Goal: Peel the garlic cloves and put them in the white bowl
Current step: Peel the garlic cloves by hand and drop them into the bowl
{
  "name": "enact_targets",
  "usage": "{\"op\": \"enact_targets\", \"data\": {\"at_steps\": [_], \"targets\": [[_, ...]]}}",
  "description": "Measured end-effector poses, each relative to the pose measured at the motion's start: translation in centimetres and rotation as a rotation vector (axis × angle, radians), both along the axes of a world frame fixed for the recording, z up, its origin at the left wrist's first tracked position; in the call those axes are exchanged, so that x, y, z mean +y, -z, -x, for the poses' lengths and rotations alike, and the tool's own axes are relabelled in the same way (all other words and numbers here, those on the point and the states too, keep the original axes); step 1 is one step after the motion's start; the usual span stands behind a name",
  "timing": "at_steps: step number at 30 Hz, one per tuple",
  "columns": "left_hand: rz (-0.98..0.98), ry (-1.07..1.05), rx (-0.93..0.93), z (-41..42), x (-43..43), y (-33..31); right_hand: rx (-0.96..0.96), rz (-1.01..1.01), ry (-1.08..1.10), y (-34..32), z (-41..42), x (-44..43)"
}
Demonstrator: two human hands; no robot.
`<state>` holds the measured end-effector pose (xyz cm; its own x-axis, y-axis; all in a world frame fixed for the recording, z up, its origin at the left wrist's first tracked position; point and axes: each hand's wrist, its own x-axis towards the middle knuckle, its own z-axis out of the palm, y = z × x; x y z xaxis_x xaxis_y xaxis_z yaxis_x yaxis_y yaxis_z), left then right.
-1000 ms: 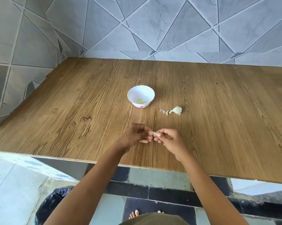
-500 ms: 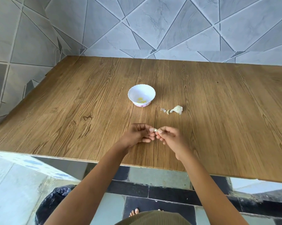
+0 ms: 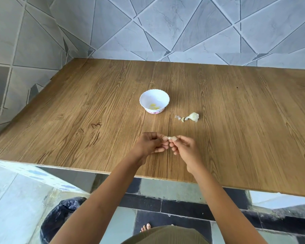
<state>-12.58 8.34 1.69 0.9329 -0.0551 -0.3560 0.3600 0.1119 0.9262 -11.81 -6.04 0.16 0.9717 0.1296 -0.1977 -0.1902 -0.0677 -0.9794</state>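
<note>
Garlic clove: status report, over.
Left grip, right grip both pinching garlic clove over table. White bowl holds yellowish pieces. Loose skins lie right of bowl, not blocking.

text: none legible | white bowl [image 3: 154, 96]: pink base print [image 3: 154, 112] too small to read

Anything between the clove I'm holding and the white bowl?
Nothing visible. The garlic clove, pinched between left hand and right hand, has bare table up to the white bowl; garlic scraps lie off right.
</note>
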Motion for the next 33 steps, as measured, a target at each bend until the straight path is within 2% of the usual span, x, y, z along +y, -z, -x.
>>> {"op": "enact_targets", "data": {"at_steps": [2,4,8,11,15,19,21,24,30,33], "targets": [[0.041,0.015,0.014,0.0,0.1,0.0,0.069,-0.073,-0.035,-0.3,0.0,0.0],[0.032,0.019,0.006,0.1,0.2,0.2,0.067,-0.038,-0.052,-0.3,0.0,-0.1],[-0.054,-0.026,-0.079,0.0,0.8,0.5,-0.236,0.450,-0.015,1.0,-0.5,-0.7],[-0.099,-0.012,-0.126,-0.3,1.2,0.5,-0.342,0.530,-0.015,1.6,-0.5,-0.9],[-0.130,0.027,-0.144,-0.4,1.4,0.3,-0.378,0.448,-0.017,1.5,-0.6,-1.0],[-0.139,0.060,-0.165,-0.7,1.6,0.1,-0.090,0.074,-0.041,0.0,-0.3,-0.9],[-0.138,0.095,-0.162,-0.8,1.6,-0.1,-0.010,-0.029,-0.043,-0.5,-0.4,-0.9],[-0.124,0.120,-0.126,-1.0,1.6,-0.5,0.004,-0.056,-0.058,-0.6,-0.6,-1.0],[-0.137,0.197,0.000,-1.3,1.4,-0.7,-0.082,0.056,-0.098,-0.3,-0.7,-0.9],[-0.015,0.218,0.058,-1.3,1.1,-0.9,-0.040,-0.019,-0.088,-0.2,-0.7,-0.8]]}}
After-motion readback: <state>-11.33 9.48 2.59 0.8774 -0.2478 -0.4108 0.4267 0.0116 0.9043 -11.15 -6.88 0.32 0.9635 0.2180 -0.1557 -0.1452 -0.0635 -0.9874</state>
